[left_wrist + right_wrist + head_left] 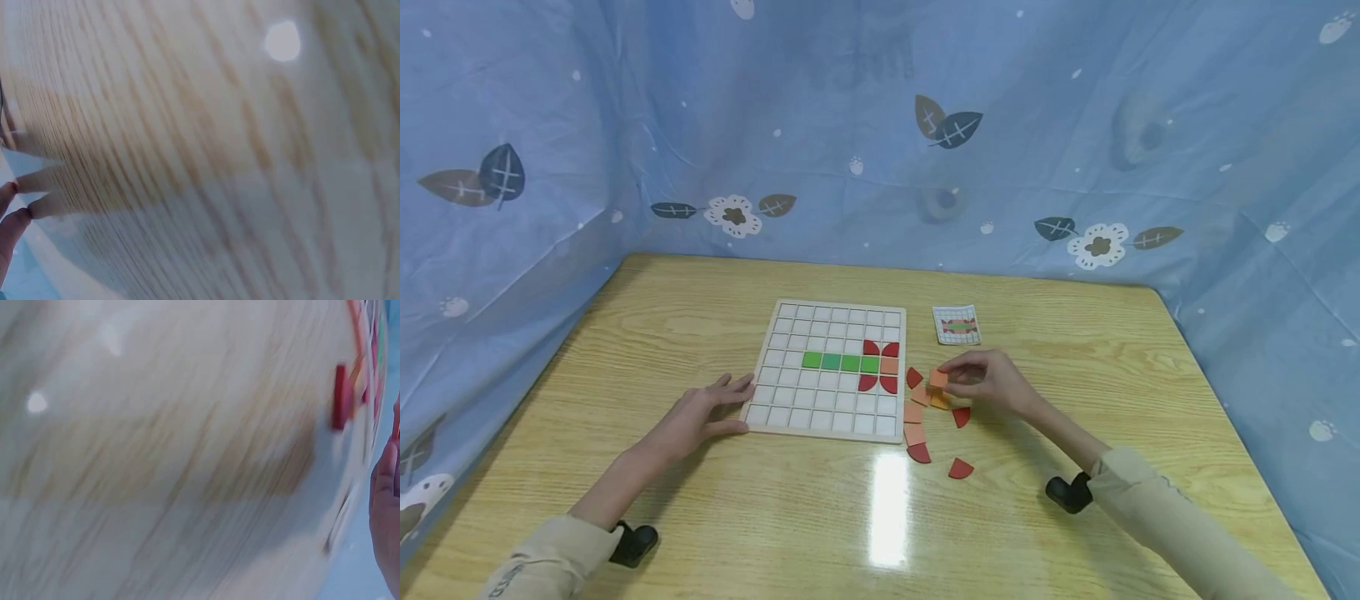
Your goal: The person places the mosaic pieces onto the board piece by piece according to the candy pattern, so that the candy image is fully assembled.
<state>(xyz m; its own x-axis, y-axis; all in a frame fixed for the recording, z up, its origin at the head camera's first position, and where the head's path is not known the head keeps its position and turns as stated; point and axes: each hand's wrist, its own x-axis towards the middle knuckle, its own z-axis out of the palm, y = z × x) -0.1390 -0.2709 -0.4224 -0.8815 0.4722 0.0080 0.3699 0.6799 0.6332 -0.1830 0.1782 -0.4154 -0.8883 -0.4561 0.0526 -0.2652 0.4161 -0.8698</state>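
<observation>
The right hand [988, 383] pinches an orange square [938, 378] between thumb and fingers, just right of the gridded board [805, 400]; the left hand [696, 415] touches the board's left edge, fingers extended. The board looks stiff, best steadied by its rim. The square seems light, rigid, slightly slippery: hold opposite edges. Loose red quarter-rounds [960, 468] should handle alike.

And there's the right hand [384, 519], cut off at the right edge, near a red piece [341, 399] on the glossy wood-grain tabletop [156, 456]!
</observation>
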